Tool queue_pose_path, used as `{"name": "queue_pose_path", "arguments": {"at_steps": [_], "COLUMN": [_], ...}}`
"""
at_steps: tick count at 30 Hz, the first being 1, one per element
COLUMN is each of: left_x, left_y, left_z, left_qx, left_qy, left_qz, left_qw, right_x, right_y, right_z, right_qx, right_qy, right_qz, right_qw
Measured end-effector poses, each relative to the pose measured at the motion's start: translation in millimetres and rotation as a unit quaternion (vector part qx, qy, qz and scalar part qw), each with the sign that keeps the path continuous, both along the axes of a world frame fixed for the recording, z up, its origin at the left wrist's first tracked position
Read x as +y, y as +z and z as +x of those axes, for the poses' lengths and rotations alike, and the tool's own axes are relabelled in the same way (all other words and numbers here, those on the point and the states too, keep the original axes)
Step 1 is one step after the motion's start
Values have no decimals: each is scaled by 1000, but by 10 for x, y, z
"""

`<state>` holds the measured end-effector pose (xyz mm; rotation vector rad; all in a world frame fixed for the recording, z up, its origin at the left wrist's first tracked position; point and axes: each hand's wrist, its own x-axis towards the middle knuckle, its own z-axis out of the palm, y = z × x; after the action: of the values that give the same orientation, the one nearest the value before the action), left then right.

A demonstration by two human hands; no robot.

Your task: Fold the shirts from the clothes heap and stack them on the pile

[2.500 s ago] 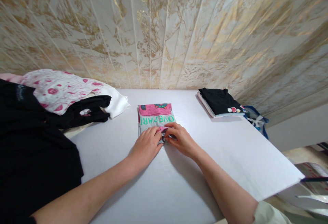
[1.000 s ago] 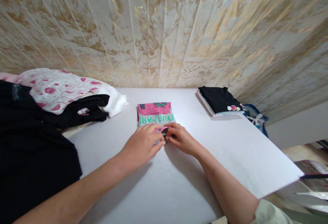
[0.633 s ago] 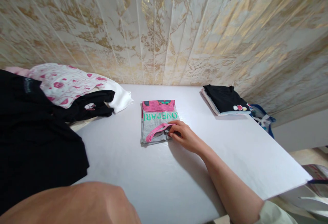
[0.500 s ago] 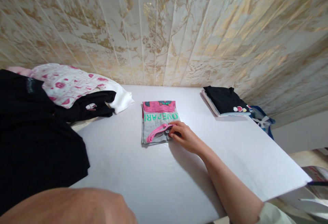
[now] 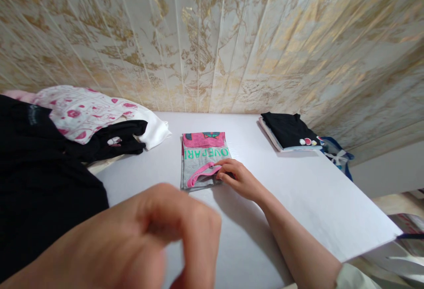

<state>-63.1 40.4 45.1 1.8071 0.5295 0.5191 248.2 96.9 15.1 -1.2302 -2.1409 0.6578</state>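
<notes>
A folded grey T-shirt (image 5: pixel 195 159) with a pink top band, green letters and a pink neckline lies flat on the white table (image 5: pixel 142 176). My right hand (image 5: pixel 236 176) is at the neckline on its right side, thumb and fingertips closed on the fabric there. Close to the camera, my left hand (image 5: pixel 159 231) is raised over the front of the table, large and blurred. Its fingers bend downward with a gap between thumb and forefinger, and nothing shows in it. The lower fingertips are cut off by the frame's edge.
A loose heap on the left holds a large black garment (image 5: pixel 39 183), a white and pink patterned garment (image 5: pixel 82 110) and a white cloth (image 5: pixel 154 128). Folded clothes topped by a black garment (image 5: pixel 286 130) stand back right, near a blue-edged bag (image 5: pixel 338 154). A patterned curtain (image 5: pixel 205 46) hangs behind.
My left hand has risen from the bottom left edge and moved right and forward into view. My right hand stays at the T-shirt's neckline. The view has shifted slightly.
</notes>
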Motion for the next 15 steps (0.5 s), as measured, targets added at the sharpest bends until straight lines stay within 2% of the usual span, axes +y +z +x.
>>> {"name": "queue_pose_path", "arguments": {"at_steps": [1, 2, 3, 4, 6, 8, 10, 12, 15], "left_x": [206, 388, 536, 646, 765, 795, 795, 799, 814], "left_y": [182, 315, 386, 390, 230, -31, -241, -327, -285], "left_z": [263, 509, 720, 886, 1073, 1108, 1078, 1048, 1042], "left_qx": [28, 53, 80, 109, 182, 245, 282, 302, 320], "left_qy": [1, 33, 73, 125, 183, 178, 155, 141, 133], "left_qz": [12, 35, 72, 124, 233, 290, 318, 333, 347], "left_qw": [1000, 997, 992, 978, 938, 908, 892, 882, 872], "right_x": [0, 1, 1, 1, 3, 5, 5, 1, -8], "right_y": [13, 23, 30, 34, 31, 19, 9, 11, 37], "right_z": [-5, -10, -13, -15, -13, -3, 11, 22, 23], "right_qx": [4, 6, 7, 9, 14, 18, 17, 19, 33], "right_qy": [-3, -6, -9, -11, -17, -34, -60, -79, -68], "right_qz": [1, 0, -2, -6, -19, -31, -36, -35, -19], "right_qw": [1000, 1000, 1000, 1000, 1000, 999, 997, 996, 997]}}
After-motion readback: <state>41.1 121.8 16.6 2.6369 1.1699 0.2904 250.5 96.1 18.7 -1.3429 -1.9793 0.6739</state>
